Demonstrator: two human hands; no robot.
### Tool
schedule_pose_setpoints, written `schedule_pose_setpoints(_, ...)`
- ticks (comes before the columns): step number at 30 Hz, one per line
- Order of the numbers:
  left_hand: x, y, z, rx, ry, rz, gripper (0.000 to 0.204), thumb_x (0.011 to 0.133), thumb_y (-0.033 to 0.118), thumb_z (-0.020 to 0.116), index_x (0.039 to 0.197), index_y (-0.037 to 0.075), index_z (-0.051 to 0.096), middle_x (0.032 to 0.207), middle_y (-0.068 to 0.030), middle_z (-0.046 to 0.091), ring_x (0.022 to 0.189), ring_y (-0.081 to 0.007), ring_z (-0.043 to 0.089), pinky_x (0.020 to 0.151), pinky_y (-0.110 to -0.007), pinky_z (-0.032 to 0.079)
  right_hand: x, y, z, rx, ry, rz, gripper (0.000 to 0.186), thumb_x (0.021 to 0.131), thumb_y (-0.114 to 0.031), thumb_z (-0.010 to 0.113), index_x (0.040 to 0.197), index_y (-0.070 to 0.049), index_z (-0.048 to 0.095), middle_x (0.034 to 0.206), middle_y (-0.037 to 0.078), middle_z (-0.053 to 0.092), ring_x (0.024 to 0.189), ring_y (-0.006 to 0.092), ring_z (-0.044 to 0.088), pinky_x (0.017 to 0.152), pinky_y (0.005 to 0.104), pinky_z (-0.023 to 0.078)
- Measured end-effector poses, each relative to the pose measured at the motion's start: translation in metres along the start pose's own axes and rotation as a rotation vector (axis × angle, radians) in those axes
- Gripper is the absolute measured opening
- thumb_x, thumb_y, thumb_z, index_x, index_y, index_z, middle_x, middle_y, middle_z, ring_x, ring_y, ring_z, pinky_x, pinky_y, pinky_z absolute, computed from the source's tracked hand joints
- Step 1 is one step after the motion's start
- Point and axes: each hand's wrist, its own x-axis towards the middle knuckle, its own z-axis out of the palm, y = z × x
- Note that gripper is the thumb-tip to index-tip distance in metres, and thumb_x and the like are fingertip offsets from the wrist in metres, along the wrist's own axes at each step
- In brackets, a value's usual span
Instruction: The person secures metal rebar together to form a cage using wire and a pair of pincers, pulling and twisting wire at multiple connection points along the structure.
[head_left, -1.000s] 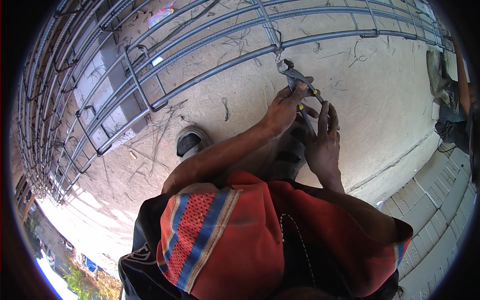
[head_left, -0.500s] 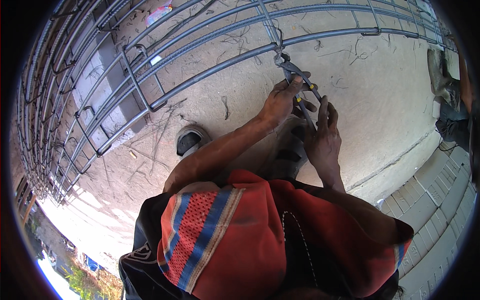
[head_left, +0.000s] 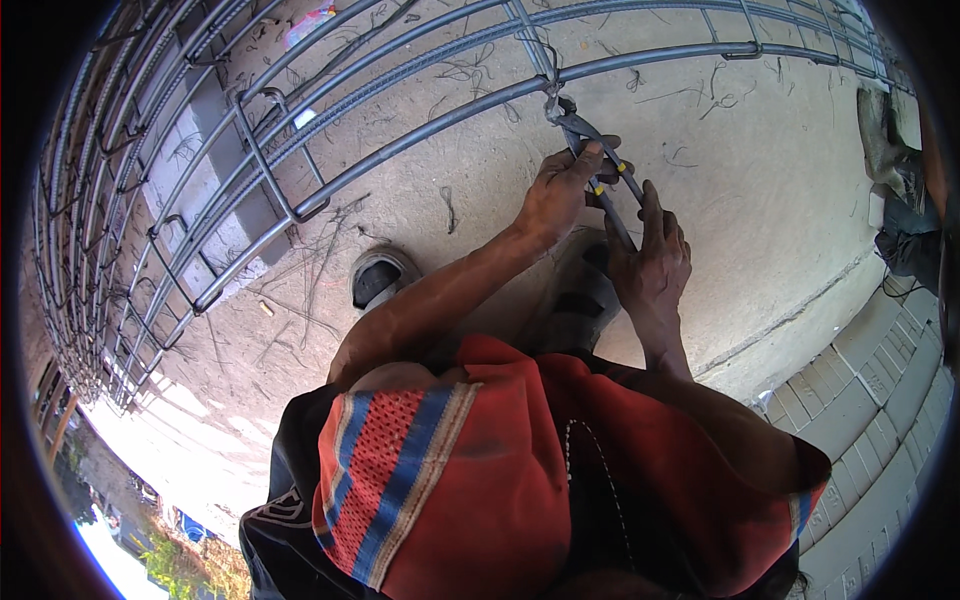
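A long cage of steel reinforcing bars (head_left: 420, 125) lies across the concrete floor in front of me. My left hand (head_left: 560, 190) grips the upper part of a pair of metal pincers (head_left: 592, 160), whose jaws bite a wire tie (head_left: 551, 100) where a stirrup crosses a long bar. My right hand (head_left: 650, 260) holds the lower handles of the same pincers, fingers stretched along them. Both forearms reach up from my red, blue-striped shirt.
Loose bits of tie wire (head_left: 320, 260) litter the concrete. My shoes (head_left: 380, 280) stand under my arms. At the right edge another person's leg and shoe (head_left: 905, 200) show beside paving bricks (head_left: 870, 400).
Both hands and the pincers have moved up toward the bar crossing; the jaws now sit at the wire tie.
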Motion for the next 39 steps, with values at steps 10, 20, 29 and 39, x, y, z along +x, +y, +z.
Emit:
schedule_pose_setpoints(10,-0.021,0.010,0.001,-0.066,-0.040,-0.091,0.040,0.088,0.040,0.057,0.100,0.002,0.058,0.094,-0.0116,0.063,0.090,-0.0214,0.061,0.080,-0.038,0.047,0.004,0.025,0.013,1.705,-1.264,0.552,0.036,0.093,-0.037,0.047,0.097,-0.003,0.059,0.069,0.013,0.060,0.055,0.0284,0.060,0.050,0.0427,0.047)
schedule_pose_setpoints(20,-0.031,0.003,0.005,0.080,-0.098,-0.193,0.045,0.088,0.043,0.057,0.103,0.001,0.057,0.079,-0.0038,0.056,0.067,-0.0093,0.052,0.064,-0.024,0.044,-0.017,0.015,-0.038,0.814,-0.888,0.255,0.036,0.093,-0.028,0.049,0.122,-0.007,0.053,0.093,0.017,0.062,0.075,0.0258,0.062,0.064,0.0346,0.050)
schedule_pose_setpoints(29,-0.028,0.043,0.051,0.014,-0.126,0.157,0.077,0.088,0.056,0.046,0.137,0.003,0.020,0.111,-0.0121,0.047,0.111,-0.0216,0.046,0.090,-0.038,0.040,0.021,-0.017,-0.128,0.241,-0.554,-0.018,0.053,0.086,-0.001,0.050,0.136,-0.009,0.035,0.107,0.021,0.056,0.084,0.0414,0.060,0.069,0.0481,0.049)
schedule_pose_setpoints(39,-0.013,0.067,0.063,-0.520,-0.364,0.111,0.080,0.087,0.029,0.061,0.142,0.009,0.007,0.119,-0.0159,0.045,0.117,-0.0266,0.043,0.097,-0.048,0.039,0.039,-0.045,-0.174,-0.442,-0.337,-0.433,0.063,0.079,0.002,0.051,0.138,-0.004,0.029,0.131,0.027,0.038,0.119,0.0416,0.042,0.090,0.0462,0.045)
